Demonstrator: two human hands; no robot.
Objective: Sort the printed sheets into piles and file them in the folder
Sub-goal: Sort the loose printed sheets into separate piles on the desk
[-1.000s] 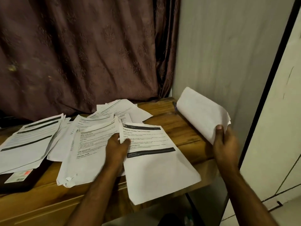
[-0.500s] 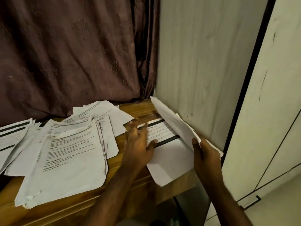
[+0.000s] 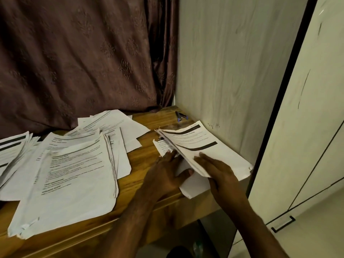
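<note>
The left hand [image 3: 163, 175] is lying flat, fingers straight, on a single sheet [image 3: 193, 185]. The right hand [image 3: 217, 170], grip relaxed, is pressing the printed stack [image 3: 214, 149] over it at the worktop's [image 3: 147, 161] right end; farther left, loose piles [image 3: 70, 170] are spreading.

Stack [image 3: 208, 149] now flopped down flat under right fingers [image 3: 206, 159], no longer raised; left fingers [image 3: 171, 155] slid onto sheet [image 3: 163, 146] beneath it.
</note>
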